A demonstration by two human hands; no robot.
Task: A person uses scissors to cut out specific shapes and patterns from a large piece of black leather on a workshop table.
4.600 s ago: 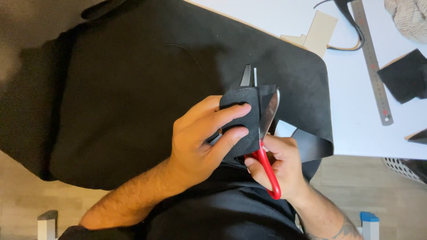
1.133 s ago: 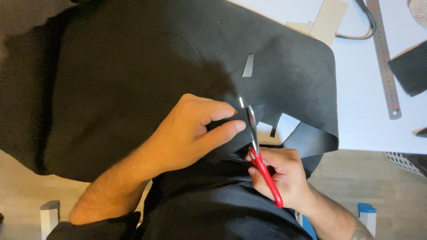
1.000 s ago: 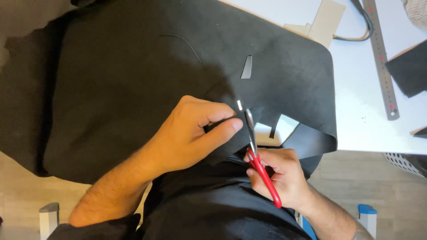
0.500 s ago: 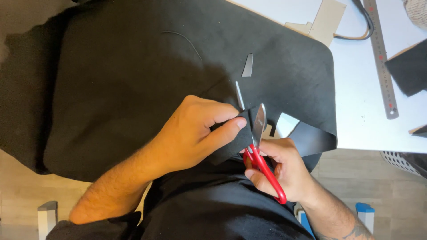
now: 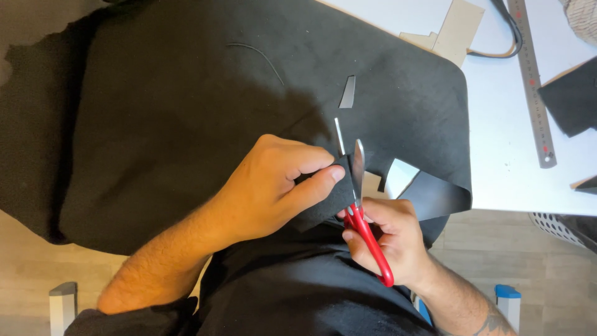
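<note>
White worktable (image 5: 516,180) above pale wood floor, draped with large black fabric sheet (image 5: 186,118).

Small black fabric piece (image 5: 329,196), near centre: likely light, soft, limp; best pinched close beside the cut line. Left hand (image 5: 273,186) clamped on it, thumb against fingers. Right hand (image 5: 392,239) closed through red-handled scissors (image 5: 364,211), blades parted at its edge.

Far right: metal ruler (image 5: 532,81), tan card offcuts (image 5: 451,28), no labels seen.
</note>
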